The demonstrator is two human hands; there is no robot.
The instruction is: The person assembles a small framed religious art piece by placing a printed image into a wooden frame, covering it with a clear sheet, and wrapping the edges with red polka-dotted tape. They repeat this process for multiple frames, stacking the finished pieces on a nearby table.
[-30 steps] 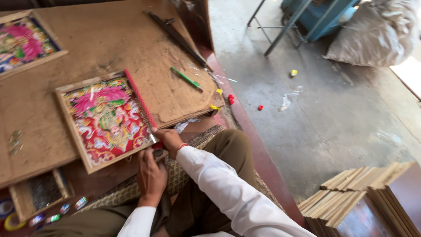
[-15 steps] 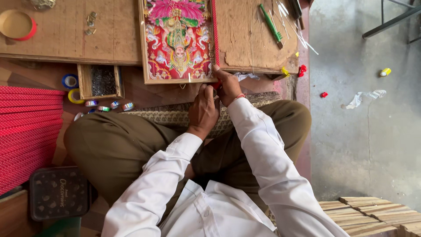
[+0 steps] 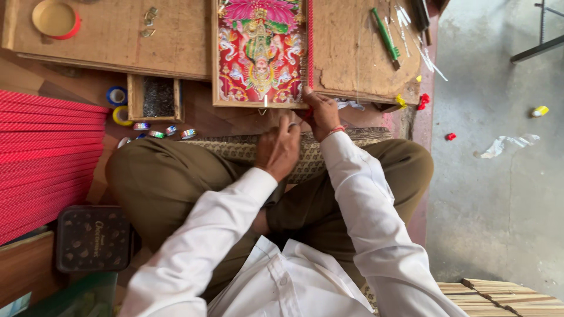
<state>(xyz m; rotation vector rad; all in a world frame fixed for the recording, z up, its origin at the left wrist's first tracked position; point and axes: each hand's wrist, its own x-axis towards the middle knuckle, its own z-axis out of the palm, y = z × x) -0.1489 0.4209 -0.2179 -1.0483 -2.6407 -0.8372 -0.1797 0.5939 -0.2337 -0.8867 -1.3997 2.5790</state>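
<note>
Head view, single frame. Person seated cross-legged in olive trousers and white long-sleeved shirt, facing a low wooden board (image 3: 147,41) that serves as work surface.

Framed picture (image 3: 261,53), red and pink with a wooden frame, lies flat on the board, its near edge level with the board's front edge, directly ahead of both hands.

Right hand (image 3: 320,114): at the near right corner of the framed picture, thumb pressed on the frame edge, fingers curled under or around the corner. It touches the frame; a small red piece shows at the fingers, but whether it is pinched I cannot tell. A red thread band sits on the wrist.

Left hand (image 3: 279,149): just below the frame's near edge, beside the right hand, fingers curled in loosely, a ring on one finger. Closed posture, but what it holds, if anything, is hidden by the fingers. A small metal hook hangs at the frame's lower edge just above it.

Surroundings: green marker (image 3: 385,38) and thin sticks on the board to the right. Tape roll (image 3: 56,17) with red rim at far left of the board. Small wooden tray (image 3: 155,97) of dark bits under the board's front edge, with small shiny rolls near it. Stack of red strips (image 3: 41,158) at left. Dark box (image 3: 94,238) by the knee. Patterned mat under the legs.
</note>
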